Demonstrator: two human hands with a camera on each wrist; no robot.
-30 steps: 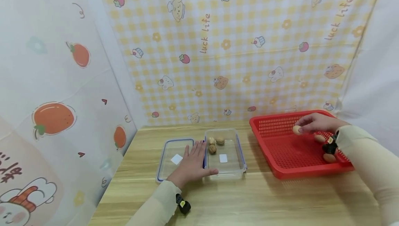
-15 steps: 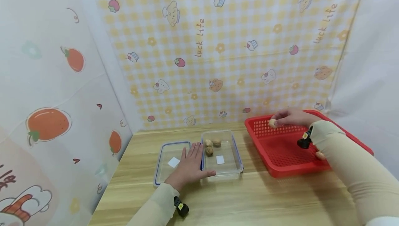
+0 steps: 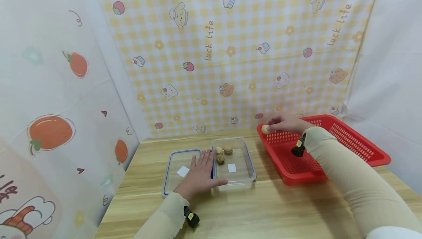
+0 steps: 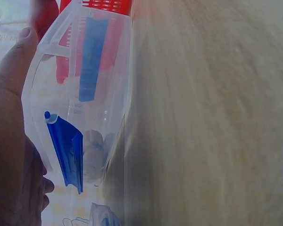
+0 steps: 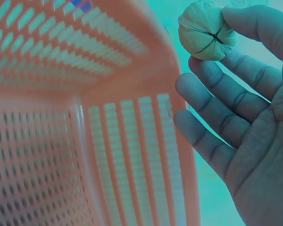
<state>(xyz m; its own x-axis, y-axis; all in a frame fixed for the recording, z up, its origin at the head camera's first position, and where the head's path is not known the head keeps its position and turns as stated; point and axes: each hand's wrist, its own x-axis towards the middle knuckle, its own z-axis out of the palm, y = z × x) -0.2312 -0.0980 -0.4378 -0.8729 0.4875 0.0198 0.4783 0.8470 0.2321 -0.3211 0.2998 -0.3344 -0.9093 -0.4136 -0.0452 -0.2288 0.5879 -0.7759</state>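
Note:
My right hand (image 3: 285,123) pinches a pale walnut (image 5: 203,33) between thumb and fingertips, above the far left corner of a red perforated basket (image 3: 283,175). In the right wrist view, the other fingers lie slightly bent below the nut, beside the basket wall. My left hand (image 3: 200,176) is spread flat, its fingertips at the left side of a clear plastic food container (image 3: 235,182). Several nuts, including a brown walnut (image 3: 220,159), lie in its far left corner. In the left wrist view a blue clip flap (image 4: 68,150) stands out from the container.
Left of the container lies its clear lid (image 3: 174,158) with a blue seal, partly covered by my left hand. The wooden table (image 3: 244,213) ends at a checked cloth (image 3: 244,96) behind. My right forearm hides the near right part of the basket.
My right hand has carried the walnut leftward across the basket to its left far corner. The left hand stays by the container. The head view has shifted slightly.

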